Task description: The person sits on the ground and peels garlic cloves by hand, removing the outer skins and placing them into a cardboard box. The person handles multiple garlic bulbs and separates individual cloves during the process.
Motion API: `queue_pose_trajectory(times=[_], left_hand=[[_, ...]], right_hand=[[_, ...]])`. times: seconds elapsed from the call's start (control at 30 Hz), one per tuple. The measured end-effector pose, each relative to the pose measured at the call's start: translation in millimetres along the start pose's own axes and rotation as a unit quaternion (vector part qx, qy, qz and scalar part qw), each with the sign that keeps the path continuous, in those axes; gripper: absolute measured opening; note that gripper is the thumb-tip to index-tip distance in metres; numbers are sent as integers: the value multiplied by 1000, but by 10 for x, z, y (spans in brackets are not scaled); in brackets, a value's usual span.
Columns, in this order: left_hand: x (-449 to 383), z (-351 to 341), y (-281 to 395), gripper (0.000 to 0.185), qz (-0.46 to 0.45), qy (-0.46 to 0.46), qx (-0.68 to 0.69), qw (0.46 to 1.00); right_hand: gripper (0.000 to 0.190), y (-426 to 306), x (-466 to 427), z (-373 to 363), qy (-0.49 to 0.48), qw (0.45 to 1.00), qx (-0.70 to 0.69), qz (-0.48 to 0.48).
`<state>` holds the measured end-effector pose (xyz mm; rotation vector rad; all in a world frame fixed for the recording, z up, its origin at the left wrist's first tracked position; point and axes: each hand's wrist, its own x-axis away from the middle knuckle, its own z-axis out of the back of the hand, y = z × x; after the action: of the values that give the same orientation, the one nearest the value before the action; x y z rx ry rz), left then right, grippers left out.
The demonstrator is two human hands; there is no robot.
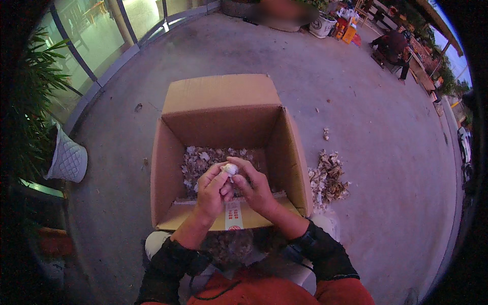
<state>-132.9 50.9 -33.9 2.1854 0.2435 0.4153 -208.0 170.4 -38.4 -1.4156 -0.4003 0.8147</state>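
A whitish garlic bulb (pixel 230 169) is held between my two hands over the open cardboard box (pixel 225 114). My left hand (pixel 213 185) grips it from the left, thumb and fingers around its lower side. My right hand (pixel 253 187) touches it from the right, its fingers bent over the bulb's top and side. Under my hands, pale and brown papery skins (pixel 198 158) cover much of the box's floor. What lies directly beneath my palms is hidden.
A heap of dry skins and stalks (pixel 329 177) lies on the concrete floor right of the box. A white planter (pixel 70 156) with a leafy plant stands left. A person (pixel 394 47) sits at the far upper right, near a pot (pixel 322 26) and colourful containers (pixel 347 32).
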Motion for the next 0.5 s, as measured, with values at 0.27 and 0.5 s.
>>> queue_pose_trajectory(times=[0.27, 0.5], left_hand=[[29, 1, 4, 27, 17, -17, 2, 1000], [5, 17, -99, 19, 2, 38, -26, 999]], right_hand=[[45, -29, 30, -27, 31, 992, 97, 68], [40, -2, 55, -117, 41, 993, 98, 55]])
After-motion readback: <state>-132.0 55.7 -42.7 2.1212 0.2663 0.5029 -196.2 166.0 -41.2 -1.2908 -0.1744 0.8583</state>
